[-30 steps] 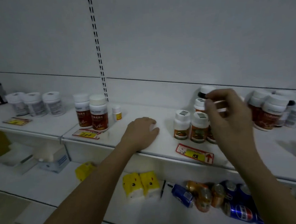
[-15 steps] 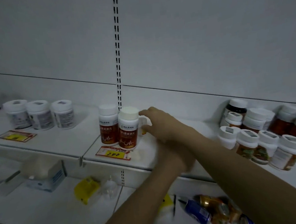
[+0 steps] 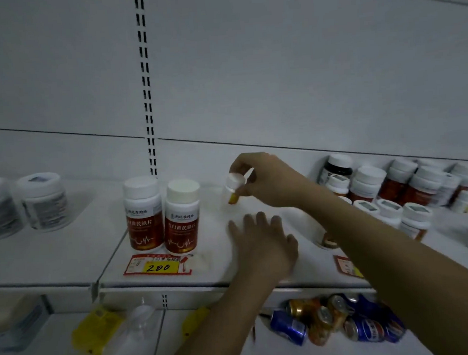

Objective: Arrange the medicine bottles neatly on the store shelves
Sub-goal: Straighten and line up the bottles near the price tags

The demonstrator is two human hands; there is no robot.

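- Two grey-labelled white jars [image 3: 42, 200]: far left of the upper shelf [image 3: 66, 252], set back toward the rear panel.
- Two red-labelled medicine bottles [image 3: 160, 215], white caps: upright, side by side, just behind the yellow price tag [image 3: 158, 266] at the shelf's front edge.
- Small white-capped bottle [image 3: 233, 190], orange at its base: lifted clear of the shelf, right of the red-labelled pair.
- Left hand [image 3: 262, 243]: fingers straight, palm down on the shelf near the front edge, grasping nothing.
- Right hand [image 3: 263, 179]: fingertips pinching the small bottle by its cap.
- Crowded mixed medicine bottles [image 3: 394, 191]: right end of the shelf.
- Drink cans [image 3: 337, 324]: lying jumbled on the lower shelf [image 3: 217, 353].
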